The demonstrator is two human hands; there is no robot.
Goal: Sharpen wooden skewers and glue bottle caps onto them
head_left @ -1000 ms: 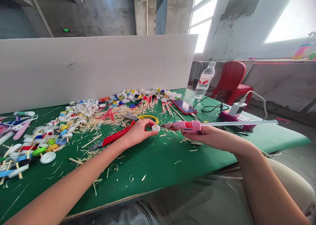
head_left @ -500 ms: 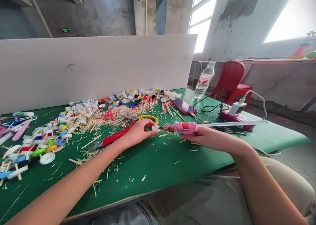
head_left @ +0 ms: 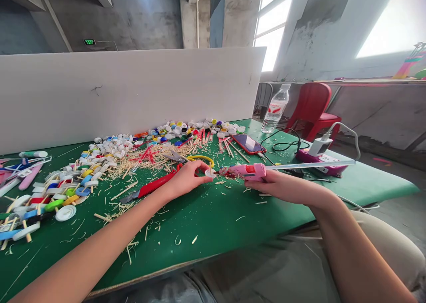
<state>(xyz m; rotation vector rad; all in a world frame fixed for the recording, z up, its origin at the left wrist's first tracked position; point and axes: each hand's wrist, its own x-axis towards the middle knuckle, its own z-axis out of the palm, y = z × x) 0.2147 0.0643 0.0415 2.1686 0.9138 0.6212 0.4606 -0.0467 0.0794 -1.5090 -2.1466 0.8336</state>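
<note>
My left hand [head_left: 187, 177] pinches a small white bottle cap [head_left: 209, 173] on the green table [head_left: 213, 223]. My right hand [head_left: 276, 185] grips a pink glue gun [head_left: 248, 171] lying level, its nozzle touching the cap. A long clear glue stick [head_left: 309, 164] juts out of the gun's back toward the right. Red-handled cutters [head_left: 151, 186] lie just beside my left wrist, and a yellow ring [head_left: 199, 158] lies behind my left fingers.
Several loose bottle caps [head_left: 173, 130], wooden sticks [head_left: 229, 147] and shavings litter the table's far side; finished cap-and-stick pieces [head_left: 43, 201] lie at left. A phone [head_left: 248, 143], a water bottle [head_left: 274, 108], a power strip with charger [head_left: 319, 154] and a white board [head_left: 133, 90] stand behind.
My right hand slid the glue gun leftward until its nozzle met the cap; my left hand stayed put on the cap.
</note>
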